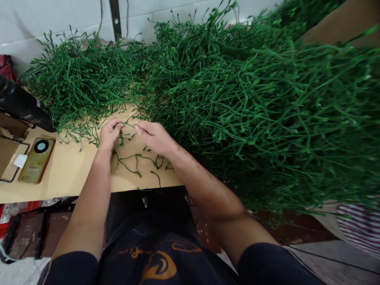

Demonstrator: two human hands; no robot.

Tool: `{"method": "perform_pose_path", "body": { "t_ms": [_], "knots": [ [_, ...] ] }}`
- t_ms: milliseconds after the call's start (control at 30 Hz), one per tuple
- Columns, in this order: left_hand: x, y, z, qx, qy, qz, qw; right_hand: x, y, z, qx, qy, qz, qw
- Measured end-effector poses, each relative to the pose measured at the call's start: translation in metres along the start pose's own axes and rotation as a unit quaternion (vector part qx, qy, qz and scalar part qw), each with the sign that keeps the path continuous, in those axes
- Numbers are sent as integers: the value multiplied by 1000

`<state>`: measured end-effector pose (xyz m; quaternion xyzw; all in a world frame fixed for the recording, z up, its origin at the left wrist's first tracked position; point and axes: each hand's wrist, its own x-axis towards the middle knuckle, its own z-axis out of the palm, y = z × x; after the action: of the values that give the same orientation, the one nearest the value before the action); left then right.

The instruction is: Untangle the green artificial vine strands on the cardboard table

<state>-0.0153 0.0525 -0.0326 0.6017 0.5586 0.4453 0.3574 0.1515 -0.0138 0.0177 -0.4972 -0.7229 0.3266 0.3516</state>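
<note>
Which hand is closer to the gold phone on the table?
The left. The left hand is to the right of the gold phone, not touching it. The right hand is farther over, past the left one, beside the big green pile.

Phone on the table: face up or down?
Face down: the phone lies with its gold back and round camera module showing, screen hidden.

Shirt [133, 225]: dark navy, short-sleeved
Left sleeve [73, 267]: plain navy, with a thin pale line along its outer side
Right sleeve [264, 259]: navy, edged by a similar thin tan line
Chest print [162, 269]: orange-gold, a bold curling shape below looping script and an outlined form
Trousers [170, 206]: black
Left hand [109, 136], right hand [154, 136]: bare, ungloved
</note>
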Motion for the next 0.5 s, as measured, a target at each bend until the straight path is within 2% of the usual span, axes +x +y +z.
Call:
{"method": "perform_pose_path", "body": {
  "t_ms": [167, 333, 400, 500],
  "knots": [
    [-3, 6, 0, -26, -31, -6, 999, -6, 10, -2, 74, 42, 10, 996],
    [-3, 1, 0, 16, -54, 12, 998, -6, 21, -9, 21, 39, 36, 998],
    [-3, -2, 0, 44, -56, 1, 997, -9, 16, -9, 1, 42, 21, 999],
    [-1, -4, -1, 95, -35, 15, 995, -25, -9, -14, -3, 69, -53, 996]
  ]
}}
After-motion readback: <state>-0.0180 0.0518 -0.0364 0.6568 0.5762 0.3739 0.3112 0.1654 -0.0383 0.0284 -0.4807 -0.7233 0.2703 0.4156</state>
